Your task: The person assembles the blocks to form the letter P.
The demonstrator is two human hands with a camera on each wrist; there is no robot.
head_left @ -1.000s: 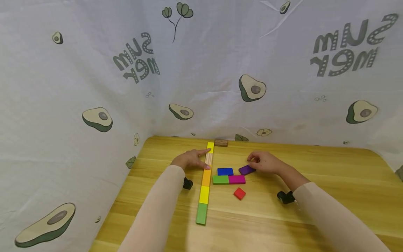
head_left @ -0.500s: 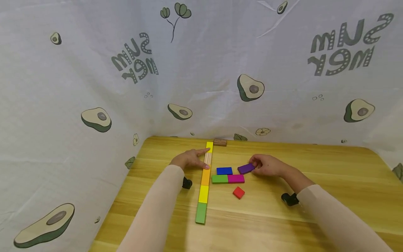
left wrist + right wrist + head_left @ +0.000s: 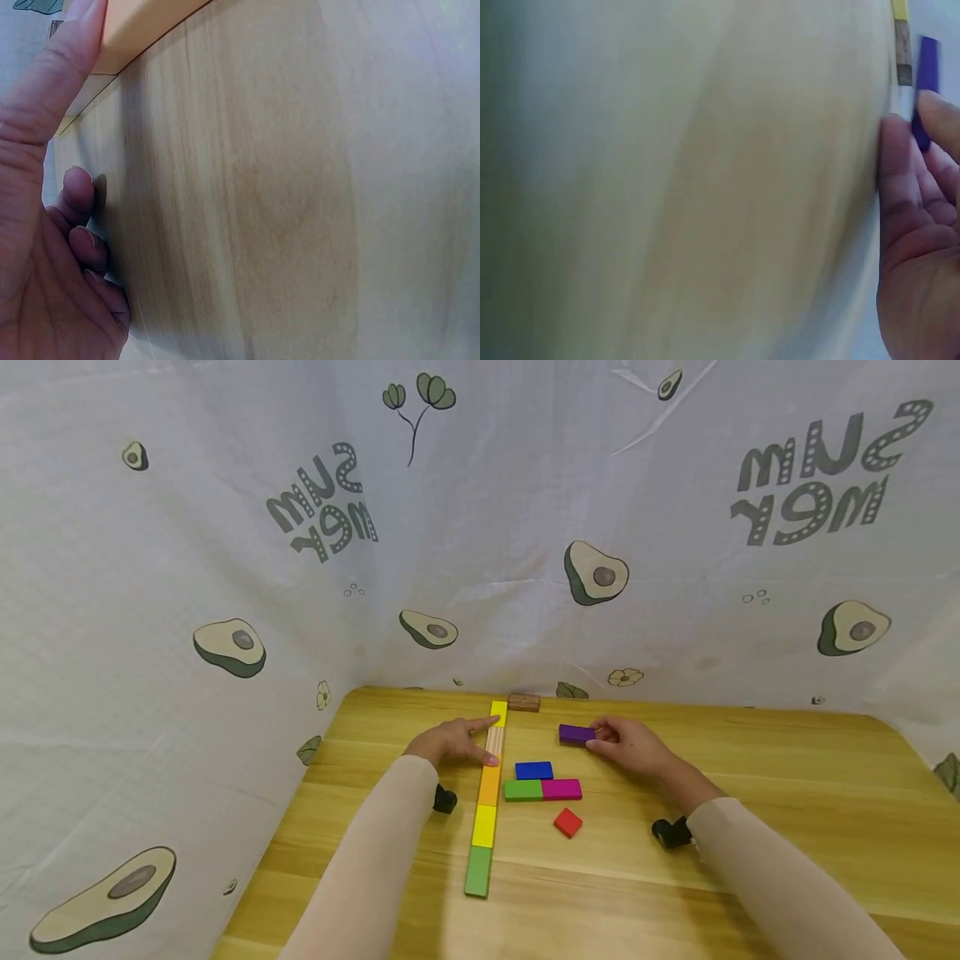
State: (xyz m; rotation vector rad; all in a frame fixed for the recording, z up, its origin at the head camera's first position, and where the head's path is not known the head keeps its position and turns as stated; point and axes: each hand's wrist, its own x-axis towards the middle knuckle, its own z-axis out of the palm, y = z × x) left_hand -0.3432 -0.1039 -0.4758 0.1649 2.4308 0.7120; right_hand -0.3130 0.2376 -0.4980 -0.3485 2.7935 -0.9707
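My left hand stretches its thumb and index finger onto a straight row of flat blocks. The index tip touches the far yellow block; the thumb tip is on the orange block. A pale wood-grain block sits between those two. In the left wrist view the thumb lies against the orange block, the other fingers curled above the table. My right hand pinches a purple block between thumb and fingers; the right wrist view shows it raised off the table.
The row continues nearer with a yellow block and a green one. A dark brown block touches its far end. Right of it lie blue, green, magenta and red blocks. A printed curtain hangs behind.
My right hand has gripped the purple block, lifted it from beside the blue one and moved it away toward the table's far side. The left hand stays on the row.
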